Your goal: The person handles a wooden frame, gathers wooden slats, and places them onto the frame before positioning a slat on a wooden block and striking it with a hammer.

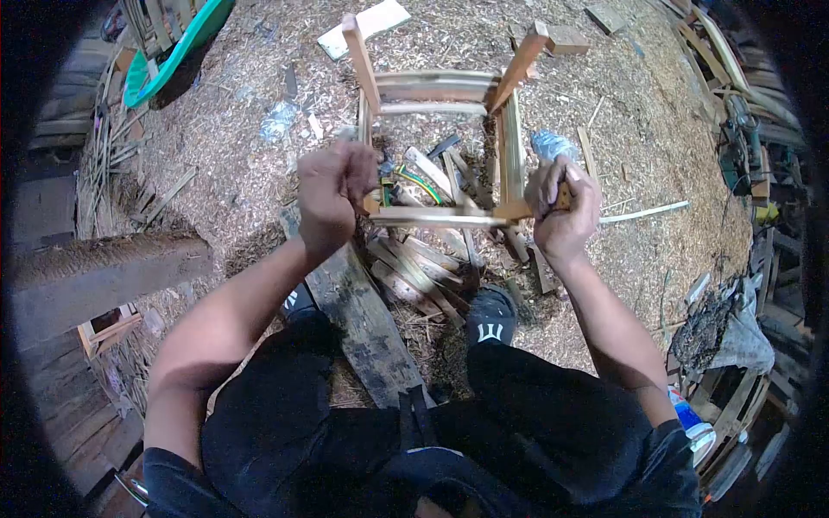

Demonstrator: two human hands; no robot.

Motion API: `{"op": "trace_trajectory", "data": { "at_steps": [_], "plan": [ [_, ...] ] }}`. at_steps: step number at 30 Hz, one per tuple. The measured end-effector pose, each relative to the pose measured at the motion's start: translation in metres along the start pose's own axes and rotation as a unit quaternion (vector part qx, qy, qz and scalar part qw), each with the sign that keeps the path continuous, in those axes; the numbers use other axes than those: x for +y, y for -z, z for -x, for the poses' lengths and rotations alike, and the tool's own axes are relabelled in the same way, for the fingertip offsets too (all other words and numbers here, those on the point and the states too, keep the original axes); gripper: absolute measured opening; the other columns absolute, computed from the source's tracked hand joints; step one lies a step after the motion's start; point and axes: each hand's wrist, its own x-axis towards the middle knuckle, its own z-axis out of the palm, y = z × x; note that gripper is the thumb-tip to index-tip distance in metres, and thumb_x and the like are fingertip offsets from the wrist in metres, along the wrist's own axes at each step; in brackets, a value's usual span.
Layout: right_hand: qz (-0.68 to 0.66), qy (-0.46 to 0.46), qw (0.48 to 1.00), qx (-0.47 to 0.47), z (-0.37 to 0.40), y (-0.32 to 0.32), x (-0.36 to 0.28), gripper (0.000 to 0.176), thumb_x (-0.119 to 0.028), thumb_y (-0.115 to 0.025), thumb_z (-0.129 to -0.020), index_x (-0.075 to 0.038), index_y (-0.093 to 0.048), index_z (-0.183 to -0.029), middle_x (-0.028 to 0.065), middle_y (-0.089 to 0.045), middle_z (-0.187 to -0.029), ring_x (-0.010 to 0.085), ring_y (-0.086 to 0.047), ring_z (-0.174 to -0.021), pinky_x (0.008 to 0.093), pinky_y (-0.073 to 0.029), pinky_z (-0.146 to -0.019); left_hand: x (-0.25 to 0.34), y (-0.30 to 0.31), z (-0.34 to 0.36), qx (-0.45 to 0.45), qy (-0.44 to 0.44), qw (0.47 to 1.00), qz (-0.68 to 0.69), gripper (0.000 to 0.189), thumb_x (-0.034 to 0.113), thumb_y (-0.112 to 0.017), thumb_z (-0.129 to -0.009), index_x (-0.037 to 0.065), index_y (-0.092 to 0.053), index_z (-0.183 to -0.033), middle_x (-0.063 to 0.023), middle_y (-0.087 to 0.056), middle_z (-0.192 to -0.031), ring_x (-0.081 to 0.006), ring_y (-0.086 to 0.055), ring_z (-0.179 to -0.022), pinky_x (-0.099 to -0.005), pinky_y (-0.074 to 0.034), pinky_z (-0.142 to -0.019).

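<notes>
Between the floor's [639, 112] left and right edges, ahead of the shoes [492, 318], is a wooden frame [436, 220] with upright legs. The right hand [566, 200] is closed around its near right leg; the left hand [332, 181] is curled at its near left corner — its grip too blurred to tell. Scrap wood [414, 276] lies within and nearer — beside a worn plank [363, 315]. Crumpled plastic [553, 145] shows just beyond the right hand.

Sole view, head cam: above and behind left hand [332, 183] and right hand [566, 207], facing forward, steeply down. Thighs [553, 388] close, below hands; wooden frame [513, 151] between; floor [639, 112] farther, beyond.
</notes>
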Motion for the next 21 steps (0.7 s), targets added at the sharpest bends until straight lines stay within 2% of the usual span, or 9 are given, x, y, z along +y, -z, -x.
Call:
{"op": "trace_trajectory", "data": {
  "at_steps": [1,3,5,8,11,12,13,15,21],
  "plan": [
    [0.0,0.002,1.0,0.004,-0.005,-0.001,0.003,0.041,-0.029,-0.036,-0.099,-0.005,-0.042,-0.065,0.0055,-0.041,-0.06,0.0148,-0.037,-0.055,0.0312,-0.03,-0.052,0.001,0.003,-0.006,0.004,-0.028,0.999,-0.032,0.061,0.034,-0.031,-0.11,0.006,-0.038,-0.056,-0.0025,-0.036,-0.054,-0.0127,-0.033,-0.053,-0.0307,-0.027,-0.052],
    [0.042,0.056,0.997,-0.013,-0.018,-0.001,0.013,0.043,-0.03,-0.036,-0.1,-0.006,-0.043,-0.065,0.0048,-0.041,-0.06,0.0157,-0.038,-0.056,0.0321,-0.03,-0.053,-0.011,0.014,-0.017,-0.003,-0.011,1.0,-0.028,0.065,0.039,-0.026,-0.11,0.005,-0.039,-0.056,-0.003,-0.037,-0.055,-0.013,-0.036,-0.053,-0.0306,-0.028,-0.052],
    [0.05,0.073,0.996,-0.014,-0.032,0.0,0.03,0.044,-0.031,-0.036,-0.101,-0.005,-0.044,-0.066,0.0049,-0.043,-0.061,0.0156,-0.041,-0.057,0.0316,-0.032,-0.054,-0.017,0.017,-0.027,0.045,0.003,0.995,-0.087,0.065,0.04,-0.025,-0.11,0.006,-0.039,-0.057,-0.0028,-0.037,-0.055,-0.0131,-0.036,-0.053,-0.0308,-0.027,-0.052],
    [0.112,0.085,0.99,-0.022,-0.055,-0.01,0.034,0.039,-0.029,-0.034,-0.099,-0.007,-0.04,-0.067,0.0047,-0.04,-0.059,0.0153,-0.037,-0.054,0.0304,-0.029,-0.052,-0.033,0.026,-0.051,0.036,0.006,0.999,-0.03,0.064,0.042,-0.026,-0.11,0.008,-0.037,-0.057,-0.0025,-0.036,-0.056,-0.0133,-0.032,-0.054,-0.0305,-0.026,-0.053],
    [0.042,0.043,0.998,-0.02,-0.071,-0.005,0.043,0.037,-0.027,-0.034,-0.098,-0.007,-0.04,-0.067,0.0046,-0.039,-0.059,0.0157,-0.036,-0.054,0.0309,-0.029,-0.052,-0.034,0.024,-0.065,0.046,0.012,0.999,0.008,0.064,0.042,-0.027,-0.11,0.009,-0.037,-0.056,-0.0021,-0.035,-0.054,-0.0132,-0.03,-0.054,-0.0298,-0.027,-0.055],
    [0.056,0.035,0.997,-0.03,-0.074,-0.001,0.036,0.04,-0.024,-0.035,-0.099,-0.004,-0.046,-0.066,0.0055,-0.047,-0.06,0.015,-0.044,-0.057,0.0315,-0.035,-0.055,-0.032,0.022,-0.069,0.037,0.003,0.999,0.006,0.064,0.042,-0.027,-0.11,0.009,-0.037,-0.056,-0.0019,-0.035,-0.054,-0.013,-0.03,-0.054,-0.0297,-0.027,-0.055],
    [0.056,0.036,0.997,-0.033,-0.078,-0.002,0.034,0.04,-0.024,-0.035,-0.099,-0.004,-0.046,-0.066,0.0055,-0.047,-0.06,0.015,-0.044,-0.057,0.0315,-0.035,-0.055,-0.03,0.02,-0.072,0.028,-0.005,1.0,0.004,0.064,0.042,-0.028,-0.11,0.01,-0.038,-0.056,-0.0017,-0.034,-0.053,-0.0128,-0.03,-0.054,-0.0297,-0.027,-0.055],
    [0.022,0.053,0.998,-0.006,-0.087,-0.004,0.03,0.036,-0.025,-0.036,-0.098,-0.008,-0.04,-0.067,0.0042,-0.038,-0.058,0.0146,-0.034,-0.052,0.0307,-0.028,-0.05,-0.026,0.019,-0.085,0.036,0.006,0.999,0.026,0.064,0.042,-0.027,-0.11,0.01,-0.037,-0.056,-0.0014,-0.035,-0.053,-0.0125,-0.031,-0.053,-0.0295,-0.027,-0.055],
    [0.067,0.128,0.99,-0.001,-0.123,0.002,0.036,0.036,-0.024,-0.037,-0.097,-0.006,-0.041,-0.067,0.0052,-0.039,-0.059,0.0143,-0.035,-0.052,0.0305,-0.029,-0.051,-0.026,0.02,-0.127,0.019,-0.089,0.995,-0.034,0.065,0.043,-0.023,-0.11,0.01,-0.037,-0.057,-0.0011,-0.038,-0.052,-0.0133,-0.032,-0.051,-0.0304,-0.029,-0.055]
  ]
}}
